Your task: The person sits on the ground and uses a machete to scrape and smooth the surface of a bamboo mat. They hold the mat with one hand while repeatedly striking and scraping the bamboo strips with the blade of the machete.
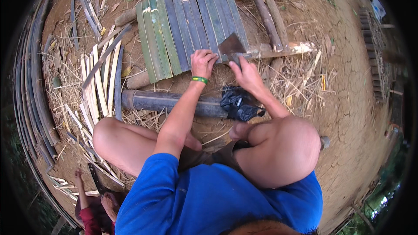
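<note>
In my right hand (249,76) is a hatchet (232,45) with a broad, dark, flared blade, gripped close to its head. The head sits over the near ends of several split bamboo slats (188,21). These lie side by side, green on the left and grey-blue on the right, across logs. My left hand (202,64) rests at the near edge of the slats, just left of the hatchet. Its fingers are pinched together by a slat end, and what they hold, if anything, is too small to make out. A yellow-green band circles my left wrist.
A thick bamboo pole (170,102) lies before my legs, with a black plastic bag (239,103) at its right end. Pale split strips (98,82) are piled left. Long poles (37,82) line the far left. At lower left, another person's hand (109,202) is near a dark blade (96,177).
</note>
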Demonstrator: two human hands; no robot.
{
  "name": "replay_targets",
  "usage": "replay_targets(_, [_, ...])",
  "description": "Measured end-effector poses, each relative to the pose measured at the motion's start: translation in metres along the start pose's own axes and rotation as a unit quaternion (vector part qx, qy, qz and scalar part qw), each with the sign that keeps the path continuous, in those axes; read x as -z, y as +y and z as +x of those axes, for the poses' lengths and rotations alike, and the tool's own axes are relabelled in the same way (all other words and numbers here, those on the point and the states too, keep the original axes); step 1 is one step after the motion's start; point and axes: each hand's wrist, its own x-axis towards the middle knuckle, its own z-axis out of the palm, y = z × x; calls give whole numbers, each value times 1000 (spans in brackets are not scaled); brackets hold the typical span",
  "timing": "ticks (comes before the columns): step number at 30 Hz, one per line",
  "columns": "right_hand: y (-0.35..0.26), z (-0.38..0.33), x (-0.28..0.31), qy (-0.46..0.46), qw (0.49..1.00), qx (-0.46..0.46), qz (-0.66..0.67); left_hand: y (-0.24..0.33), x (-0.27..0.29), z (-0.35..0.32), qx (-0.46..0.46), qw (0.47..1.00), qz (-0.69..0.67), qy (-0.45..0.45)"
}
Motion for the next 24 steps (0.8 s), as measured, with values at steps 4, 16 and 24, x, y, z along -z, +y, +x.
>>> replay_targets(4, [-20,-7,69,-49,999,-20,-13,-7,6,-5,11,999,-11,-31])
replay_targets(16, [-118,-28,169,-95,994,-54,-7,-41,13,65,-69,946,239,-207])
replay_targets(24, [-30,-28,17,-38,985,-168,-3,-40,10,63,-95,933,250,-239])
